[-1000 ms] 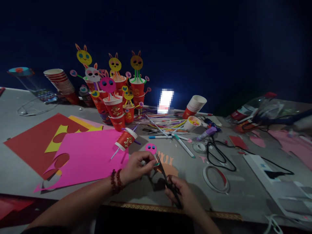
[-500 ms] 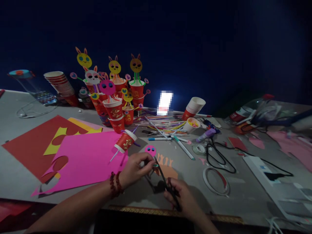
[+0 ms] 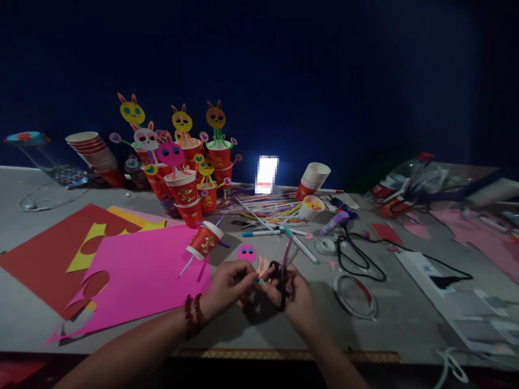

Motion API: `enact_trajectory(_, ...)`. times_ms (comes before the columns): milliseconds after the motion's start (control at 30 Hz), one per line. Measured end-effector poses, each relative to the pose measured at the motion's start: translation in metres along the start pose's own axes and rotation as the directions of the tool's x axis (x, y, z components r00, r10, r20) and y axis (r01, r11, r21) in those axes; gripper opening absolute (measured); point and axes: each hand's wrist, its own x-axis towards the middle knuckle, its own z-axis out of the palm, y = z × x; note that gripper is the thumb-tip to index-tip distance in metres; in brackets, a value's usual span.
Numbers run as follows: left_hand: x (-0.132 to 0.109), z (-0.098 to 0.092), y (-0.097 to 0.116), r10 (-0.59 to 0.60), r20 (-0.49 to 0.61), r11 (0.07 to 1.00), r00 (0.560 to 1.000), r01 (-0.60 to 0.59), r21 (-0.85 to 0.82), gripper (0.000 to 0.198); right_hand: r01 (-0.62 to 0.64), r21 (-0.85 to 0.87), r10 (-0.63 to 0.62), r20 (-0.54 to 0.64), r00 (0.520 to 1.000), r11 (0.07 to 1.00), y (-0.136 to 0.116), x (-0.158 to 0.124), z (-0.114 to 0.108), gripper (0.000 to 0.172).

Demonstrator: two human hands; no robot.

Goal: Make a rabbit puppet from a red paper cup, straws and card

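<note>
Near the table's front edge, my left hand (image 3: 233, 283) pinches a small piece with a green edge (image 3: 258, 281). Close beside it on the right, my right hand (image 3: 290, 292) is closed round black-handled scissors (image 3: 280, 281), their blades tilted upward, and its fingertips reach toward the same small piece. Just beyond my fingers lies a pink paper face (image 3: 247, 253) with blue eyes. Peach paper cut-outs (image 3: 263, 265) lie beside it, partly hidden by my right hand. A red cup (image 3: 205, 241) with a white straw lies tilted on the pink sheet (image 3: 150, 270).
Red cups with paper rabbit figures (image 3: 182, 189) stand at the back left. Pens and sticks (image 3: 267, 208) lie behind my hands. Tape rolls (image 3: 354, 297), a black cable (image 3: 360, 270) and a white power strip (image 3: 438, 302) are on the right. Brown paper (image 3: 52, 259) lies left.
My right hand has turned the scissors from pointing at the small piece to upright and brought its fingertips close to my left hand. The whole view has shifted slightly.
</note>
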Motion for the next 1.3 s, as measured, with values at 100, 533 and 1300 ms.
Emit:
enact_trajectory(100, -0.001, 0.000, -0.001, -0.010, 0.051, 0.999, 0.999, 0.012, -0.040, 0.036, 0.006, -0.023, -0.006, 0.012, 1.000, 1.000, 0.000, 0.005, 0.007, 0.028)
enact_trajectory(533, -0.001, 0.000, -0.008, -0.066, 0.113, 0.953, 0.991, 0.096, -0.288, 0.030, 0.045, 0.025, -0.042, -0.108, 0.993, 0.999, 0.013, -0.001, 0.007, 0.030)
enact_trajectory(1300, 0.100, 0.024, 0.023, -0.017, 0.199, 0.456, 0.980, -0.170, 0.874, 0.009, 0.202, -0.223, -0.230, -0.109, 0.967, 0.954, 0.015, 0.025, -0.070, 0.029)
